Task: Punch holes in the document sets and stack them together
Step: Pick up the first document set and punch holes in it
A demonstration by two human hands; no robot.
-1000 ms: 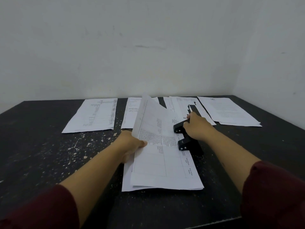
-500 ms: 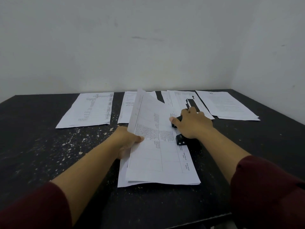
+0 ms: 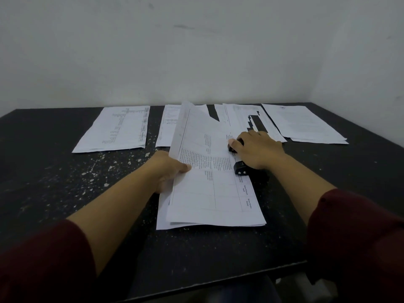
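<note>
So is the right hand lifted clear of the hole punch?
No, the right hand lies flat on top of the hole punch, which sits at the paper's right edge.

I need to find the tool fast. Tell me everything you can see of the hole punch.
The punch is small, black and looks like hard plastic or metal. It sits on the dark table at the right edge of the nearest paper set, whose edge lies at or in its mouth. The right hand lies flat on top and hides most of it; only its near end and a bit by the thumb show. Whether it is pressed down cannot be told.
</note>
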